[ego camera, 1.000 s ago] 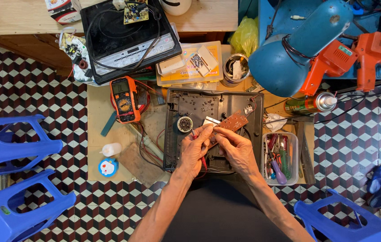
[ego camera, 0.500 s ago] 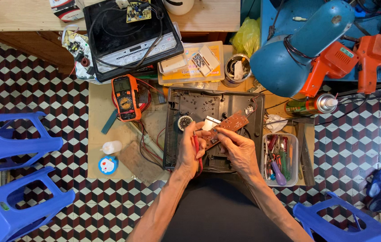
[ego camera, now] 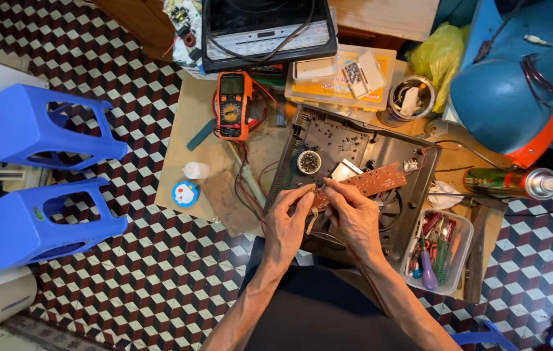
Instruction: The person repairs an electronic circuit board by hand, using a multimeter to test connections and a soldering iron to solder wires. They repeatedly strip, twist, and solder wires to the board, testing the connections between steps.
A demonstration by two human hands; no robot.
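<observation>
Reaching up from the bottom of the frame on two bare forearms, meeting at the centre. Left hand point(ego camera: 287, 224) curling its fingers, pinching the lower-left end of a brown circuit board point(ego camera: 371, 182) between thumb and fingertips. Right hand point(ego camera: 354, 218) lying just beside it, knuckles bent, fingertips closing on the same end of the board. Board slanting up toward the right, hovering over an opened black appliance shell point(ego camera: 328, 140) at mid-frame. Sitting just right of the hands, a clear tray of screwdrivers point(ego camera: 437, 257), close to the right wrist. Lying to the left on a cardboard sheet point(ego camera: 189, 123), a small white bottle point(ego camera: 195, 170) and a round blue lid point(ego camera: 185, 194), leaving bare room beside the left wrist. Further up, resting near the shell's upper-left corner, an orange multimeter point(ego camera: 232, 105). Standing well apart at the left edge on the checkered floor, two blue stools point(ego camera: 42, 175).
</observation>
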